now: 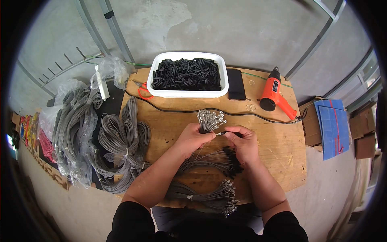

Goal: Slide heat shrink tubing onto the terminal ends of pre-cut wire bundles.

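Note:
My left hand is closed around a bundle of thin grey wires, whose silvery metal terminals fan out above the fingers. My right hand pinches a short black sleeve at the terminal of one wire beside the bundle. How far the sleeve covers that terminal is too small to tell. Below the hands lie wires with black sleeved ends. Nearer to me rests another tied bundle of grey wires with bare metal terminals.
A white tub of loose black sleeves stands at the back, beside a dark phone and orange-handled pliers. An orange heat gun lies right, its black cord crossing the wooden table. Coiled grey cables fill the left.

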`<state>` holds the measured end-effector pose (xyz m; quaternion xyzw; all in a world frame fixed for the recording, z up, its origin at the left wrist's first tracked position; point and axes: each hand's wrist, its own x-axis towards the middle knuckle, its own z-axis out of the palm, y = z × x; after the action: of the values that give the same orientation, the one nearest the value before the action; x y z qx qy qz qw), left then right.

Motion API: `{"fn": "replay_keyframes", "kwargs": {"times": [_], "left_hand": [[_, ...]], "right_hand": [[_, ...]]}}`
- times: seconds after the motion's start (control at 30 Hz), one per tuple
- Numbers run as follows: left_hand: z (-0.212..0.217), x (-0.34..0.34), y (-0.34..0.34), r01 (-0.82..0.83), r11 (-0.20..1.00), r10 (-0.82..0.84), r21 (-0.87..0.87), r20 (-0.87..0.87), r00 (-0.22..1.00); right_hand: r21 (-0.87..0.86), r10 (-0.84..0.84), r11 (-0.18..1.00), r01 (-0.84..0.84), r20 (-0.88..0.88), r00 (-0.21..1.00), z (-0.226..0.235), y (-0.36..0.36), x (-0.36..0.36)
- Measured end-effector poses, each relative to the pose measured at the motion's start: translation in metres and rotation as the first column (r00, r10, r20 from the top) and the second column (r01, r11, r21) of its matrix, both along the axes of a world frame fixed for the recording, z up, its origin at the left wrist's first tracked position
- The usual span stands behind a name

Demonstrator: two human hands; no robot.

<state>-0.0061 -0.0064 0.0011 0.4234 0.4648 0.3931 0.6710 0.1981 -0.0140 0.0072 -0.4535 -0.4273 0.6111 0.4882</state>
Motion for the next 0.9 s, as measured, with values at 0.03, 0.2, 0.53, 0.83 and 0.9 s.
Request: {"fn": "replay_keyframes", "kwargs": {"times": [0.03,0.2,0.53,0.83,0.9], "left_hand": [[0.000,0.000,0.000,-0.001,1.000,0.001,0.005,-0.001,1.000],[-0.001,0.001,0.000,0.015,1.000,-0.015,0.022,-0.011,1.000],[0.005,-0.002,0.000,0.081,0.996,-0.083,0.037,0.059,0.995],[-0.001,-0.005,0.001,0.144,0.988,-0.144,0.060,0.005,0.990],[-0.003,-0.003,0.001,0.141,0.988,-0.142,0.058,0.010,0.990]], "right_hand": [[0.002,0.006,1.000,-0.006,0.000,1.000,0.000,0.000,0.000],[-0.034,0.012,0.999,-0.013,-0.025,1.000,0.003,0.001,0.001],[-0.065,0.043,0.997,-0.048,-0.066,0.997,0.002,0.003,0.006],[-0.198,0.126,0.958,-0.208,-0.360,0.924,0.002,0.010,0.018],[-0.222,0.144,0.945,-0.240,-0.377,0.915,0.001,0.011,0.021]]}}
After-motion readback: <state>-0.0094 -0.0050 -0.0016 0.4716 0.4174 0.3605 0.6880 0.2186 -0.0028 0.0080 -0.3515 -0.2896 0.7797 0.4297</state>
